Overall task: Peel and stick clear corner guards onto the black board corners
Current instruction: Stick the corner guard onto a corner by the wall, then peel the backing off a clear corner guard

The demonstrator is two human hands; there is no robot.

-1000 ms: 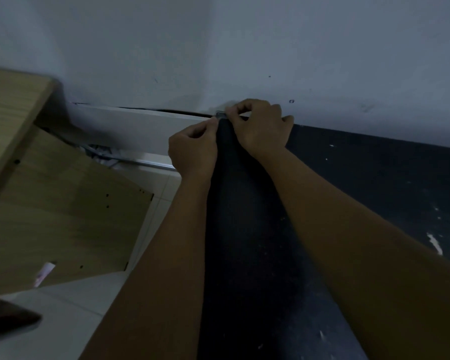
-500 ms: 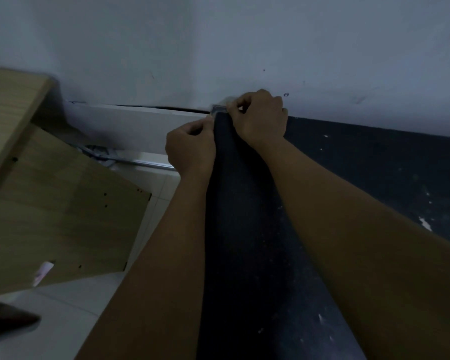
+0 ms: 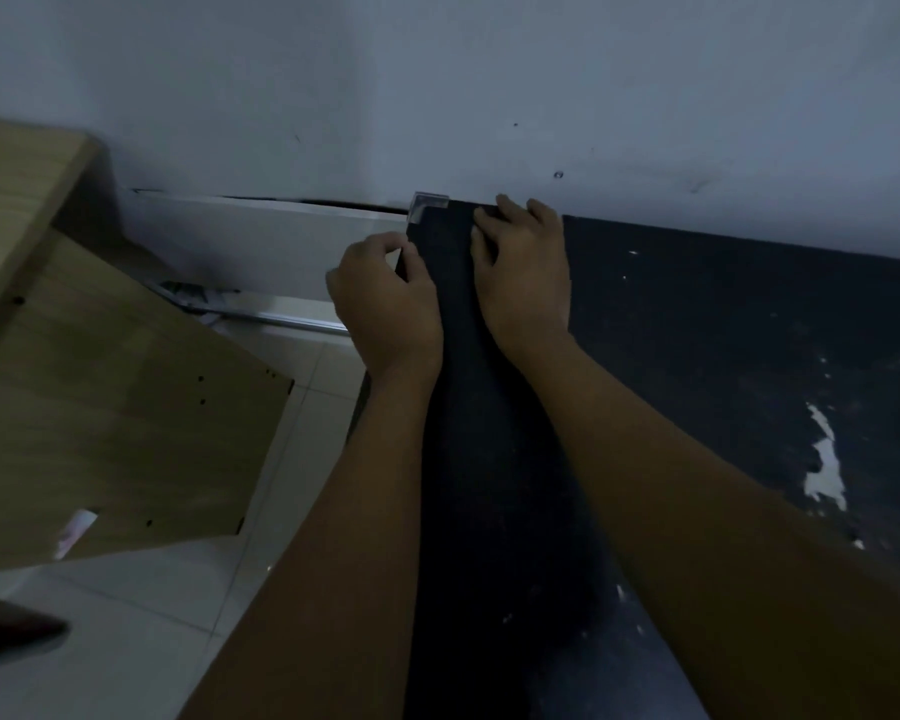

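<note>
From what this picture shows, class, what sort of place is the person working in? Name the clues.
Probably a room at home being fitted out: a black board set against a painted wall, loose drilled wooden panels beside it, and a tiled floor.

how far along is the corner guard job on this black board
Done: a clear corner guard sits on the black board corner by the wall. In hand: left hand curls at the board's edge, right hand rests on top. Left: any other corners, none of which are in view.
</note>
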